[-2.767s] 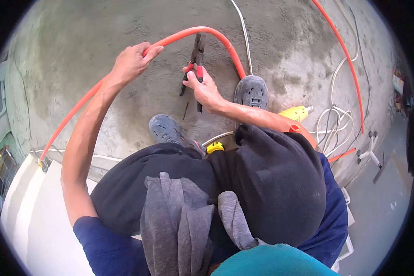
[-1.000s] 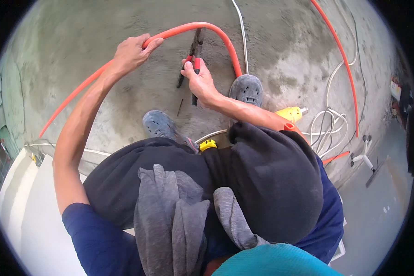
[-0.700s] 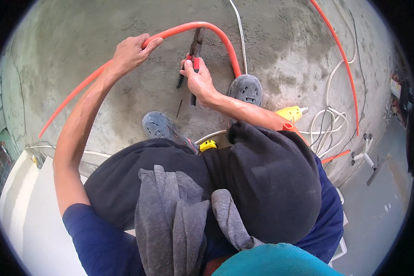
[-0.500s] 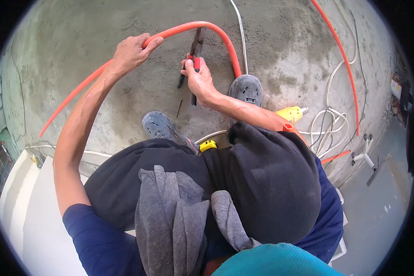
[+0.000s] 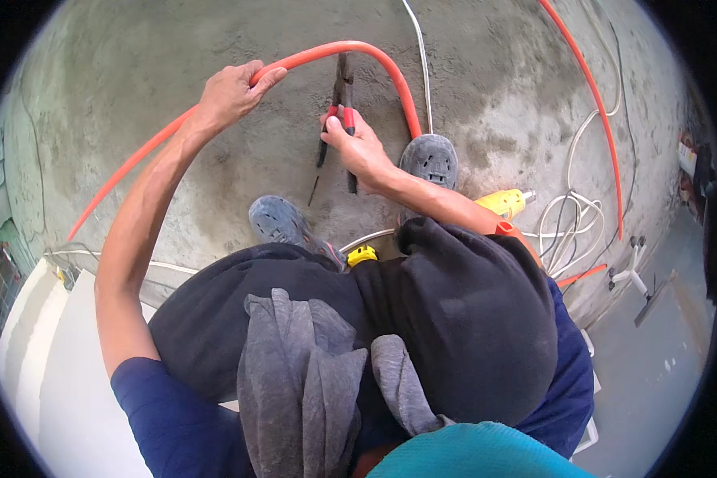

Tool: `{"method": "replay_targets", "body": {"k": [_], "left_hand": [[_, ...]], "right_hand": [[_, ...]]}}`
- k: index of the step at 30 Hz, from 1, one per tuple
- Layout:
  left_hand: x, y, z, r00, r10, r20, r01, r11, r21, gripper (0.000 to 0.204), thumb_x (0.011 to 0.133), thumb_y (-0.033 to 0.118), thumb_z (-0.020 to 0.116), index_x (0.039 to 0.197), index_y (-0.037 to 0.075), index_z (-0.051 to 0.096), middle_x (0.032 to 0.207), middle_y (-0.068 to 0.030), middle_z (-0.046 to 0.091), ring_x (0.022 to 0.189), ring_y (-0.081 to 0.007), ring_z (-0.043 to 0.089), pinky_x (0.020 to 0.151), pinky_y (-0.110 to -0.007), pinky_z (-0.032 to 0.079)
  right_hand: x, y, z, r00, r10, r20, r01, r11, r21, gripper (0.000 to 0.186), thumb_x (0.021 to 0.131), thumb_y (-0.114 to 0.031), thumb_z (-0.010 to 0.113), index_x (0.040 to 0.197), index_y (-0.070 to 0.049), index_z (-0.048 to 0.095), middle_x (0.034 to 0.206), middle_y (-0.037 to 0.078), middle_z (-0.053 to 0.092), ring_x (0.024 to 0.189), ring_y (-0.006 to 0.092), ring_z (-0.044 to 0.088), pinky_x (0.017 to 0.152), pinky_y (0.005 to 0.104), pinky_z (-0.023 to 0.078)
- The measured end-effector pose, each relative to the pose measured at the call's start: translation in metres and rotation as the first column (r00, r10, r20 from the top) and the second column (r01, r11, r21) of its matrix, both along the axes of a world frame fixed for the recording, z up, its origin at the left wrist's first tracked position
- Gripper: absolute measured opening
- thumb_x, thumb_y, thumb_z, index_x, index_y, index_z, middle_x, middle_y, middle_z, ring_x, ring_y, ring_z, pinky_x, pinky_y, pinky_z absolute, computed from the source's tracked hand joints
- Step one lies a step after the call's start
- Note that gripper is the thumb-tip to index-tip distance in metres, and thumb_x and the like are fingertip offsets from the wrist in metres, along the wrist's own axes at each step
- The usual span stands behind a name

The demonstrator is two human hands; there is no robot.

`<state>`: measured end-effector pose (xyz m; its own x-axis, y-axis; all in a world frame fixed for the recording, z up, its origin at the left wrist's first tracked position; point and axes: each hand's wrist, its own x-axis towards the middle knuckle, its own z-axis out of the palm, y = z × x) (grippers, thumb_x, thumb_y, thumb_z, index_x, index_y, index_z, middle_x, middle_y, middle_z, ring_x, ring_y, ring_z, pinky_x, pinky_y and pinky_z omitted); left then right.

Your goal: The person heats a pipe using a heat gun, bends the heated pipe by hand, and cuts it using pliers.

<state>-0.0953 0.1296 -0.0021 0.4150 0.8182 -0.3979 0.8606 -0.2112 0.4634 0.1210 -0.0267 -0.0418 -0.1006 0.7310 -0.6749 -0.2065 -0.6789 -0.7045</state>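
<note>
An orange pipe arches across the floor area in front of me, one end running off to the left and the other coming down behind my right shoe. My left hand is wrapped round the pipe left of the top of the arch. My right hand holds pliers with red and black handles, which are spread apart. The pliers' head points up to the lower edge of the arch; whether the jaws grip the pipe I cannot tell.
A yellow power tool lies right of my shoe beside a coiled white cable. A second orange pipe curves down the right side. A small yellow object sits between my feet, and a thin dark rod lies on the concrete.
The pliers' handles have spread wider and my right hand has shifted slightly down and right. My left hand keeps its hold on the pipe.
</note>
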Motion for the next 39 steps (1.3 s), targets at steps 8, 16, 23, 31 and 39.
{"method": "replay_targets", "body": {"k": [8,16,23,31,39], "left_hand": [[-0.008,-0.002,-0.006,1.0,0.017,0.022,-0.017,1.0,0.019,0.065,0.098,0.069,0.054,0.08,0.007,0.064,0.063,-0.013,0.06,0.064,-0.0328,0.06,0.062,-0.047,0.047],[-0.01,-0.002,-0.012,0.994,-0.032,0.108,0.021,0.995,0.093,0.062,0.1,0.064,0.054,0.084,0.006,0.065,0.065,-0.0149,0.058,0.062,-0.0339,0.058,0.062,-0.047,0.045],[-0.018,-0.015,0.002,0.996,-0.013,0.092,0.007,0.997,0.071,0.06,0.099,0.059,0.054,0.086,0.003,0.073,0.086,-0.0233,0.072,0.087,-0.0448,0.07,0.078,-0.053,0.054],[-0.016,-0.017,0.012,0.994,-0.005,0.107,0.002,1.0,0.023,0.059,0.098,0.058,0.055,0.091,0.002,0.073,0.09,-0.0244,0.072,0.091,-0.044,0.07,0.08,-0.053,0.054],[-0.019,-0.02,0.021,0.992,0.02,0.126,-0.018,1.0,-0.01,0.059,0.098,0.056,0.057,0.091,0.0,0.073,0.088,-0.0246,0.072,0.088,-0.0444,0.07,0.079,-0.052,0.054]], "right_hand": [[0.117,0.054,0.088,0.732,0.668,0.137,-0.679,0.731,0.067,0.032,0.105,-0.03,0.059,0.125,-0.006,0.06,0.11,0.006,0.067,0.106,0.0155,0.064,0.094,0.0339,0.05],[0.189,0.207,0.151,-0.288,0.27,0.919,-0.957,-0.054,-0.284,0.046,0.103,-0.023,0.06,0.145,-0.006,0.049,0.129,0.018,0.062,0.122,0.0345,0.062,0.102,0.0475,0.051],[0.141,0.26,0.135,-0.638,-0.038,0.769,-0.718,-0.329,-0.613,0.056,0.1,-0.01,0.062,0.152,-0.009,0.042,0.143,0.008,0.05,0.125,0.0295,0.06,0.104,0.0424,0.055],[0.109,0.256,0.138,-0.663,0.001,0.749,-0.693,-0.38,-0.612,0.056,0.099,-0.008,0.062,0.151,-0.01,0.042,0.137,0.009,0.052,0.131,0.0264,0.054,0.106,0.0426,0.054],[0.096,0.235,0.15,-0.532,-0.041,0.846,-0.764,-0.407,-0.501,0.03,0.099,-0.024,0.06,0.114,0.002,0.059,0.103,0.02,0.062,0.104,0.037,0.064,0.087,0.042,0.054]]}}
